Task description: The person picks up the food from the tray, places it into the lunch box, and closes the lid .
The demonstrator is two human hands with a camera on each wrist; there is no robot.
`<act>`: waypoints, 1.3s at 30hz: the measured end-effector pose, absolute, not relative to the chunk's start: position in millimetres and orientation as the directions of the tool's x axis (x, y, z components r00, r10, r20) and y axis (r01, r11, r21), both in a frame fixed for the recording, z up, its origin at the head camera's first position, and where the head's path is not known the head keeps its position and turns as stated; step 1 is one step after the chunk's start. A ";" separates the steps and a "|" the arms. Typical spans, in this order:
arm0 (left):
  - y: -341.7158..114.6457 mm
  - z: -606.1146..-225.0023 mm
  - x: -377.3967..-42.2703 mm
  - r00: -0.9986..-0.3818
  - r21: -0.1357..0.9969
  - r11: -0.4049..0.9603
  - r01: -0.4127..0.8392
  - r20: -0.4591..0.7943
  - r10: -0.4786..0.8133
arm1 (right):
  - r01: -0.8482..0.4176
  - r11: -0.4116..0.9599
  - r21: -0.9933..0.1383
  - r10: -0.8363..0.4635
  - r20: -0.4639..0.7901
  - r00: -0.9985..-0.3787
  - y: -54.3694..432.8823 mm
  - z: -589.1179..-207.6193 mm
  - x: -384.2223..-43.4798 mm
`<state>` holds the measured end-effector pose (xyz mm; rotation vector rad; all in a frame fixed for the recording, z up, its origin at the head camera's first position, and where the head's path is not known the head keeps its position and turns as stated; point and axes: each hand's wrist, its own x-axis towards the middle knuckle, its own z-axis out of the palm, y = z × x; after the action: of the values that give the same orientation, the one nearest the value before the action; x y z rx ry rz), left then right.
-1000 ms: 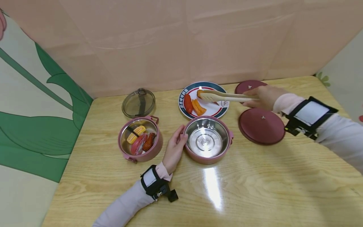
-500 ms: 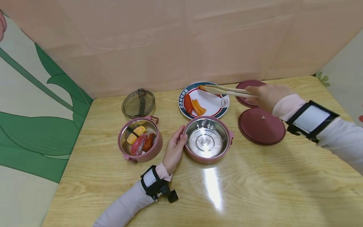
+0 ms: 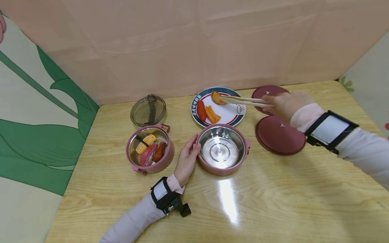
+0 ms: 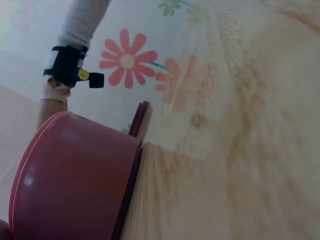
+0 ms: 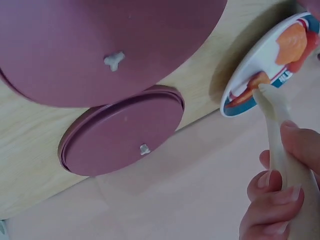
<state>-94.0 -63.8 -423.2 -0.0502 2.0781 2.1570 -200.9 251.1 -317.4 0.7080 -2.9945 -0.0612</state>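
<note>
My left hand [image 3: 186,162] rests against the left side of a pink steel-lined bowl [image 3: 221,170], thumb at its rim and fingers fairly straight along the wall. In the left wrist view the bowl's outer wall [image 4: 75,175] fills the lower left. My right hand [image 3: 287,105] grips beige tongs [image 3: 247,101]; fingers and thumb wrap their handle in the right wrist view. The tong tips meet a curved golden-brown toy food piece [image 3: 217,98] on a blue-rimmed plate [image 3: 240,118]. Whether they pinch it, I cannot tell. A red sausage [image 3: 201,110] and an orange ridged piece [image 3: 212,115] lie beside it.
Left of my left hand stands another pink bowl [image 3: 168,160] holding toy corn, a drumstick and a pink item. Behind it lies a clear lid [image 3: 149,111]. Two maroon lids [image 3: 280,136] lie right of the plate, under my right arm. A pink-beige backdrop [image 3: 194,50] rises behind.
The tongs moved toward the plate's back and then forward again, their arms now closer together. The curved piece has turned and shows its crescent side. My left hand and both bowls stayed put.
</note>
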 end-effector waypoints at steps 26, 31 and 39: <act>-60.2 -420.3 -94.7 -0.987 0.988 -0.036 -0.149 -0.146 0.072 | -0.333 0.935 0.126 -0.312 -0.156 -0.937 186.3 -313.5 -215.6; -60.5 -421.3 -95.5 -0.987 0.989 -0.036 -0.146 -0.143 0.076 | -0.348 0.927 0.136 -0.330 -0.140 -0.934 182.3 -312.7 -220.0; -58.2 -421.8 -93.7 -0.985 0.988 -0.036 -0.153 -0.149 0.085 | -0.358 0.932 0.059 -0.346 -0.149 -0.926 205.8 -314.4 -229.5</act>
<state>-93.7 -58.2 -421.8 -0.0737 2.0582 2.1483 -229.5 205.8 -314.4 0.5897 -3.2218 -0.1394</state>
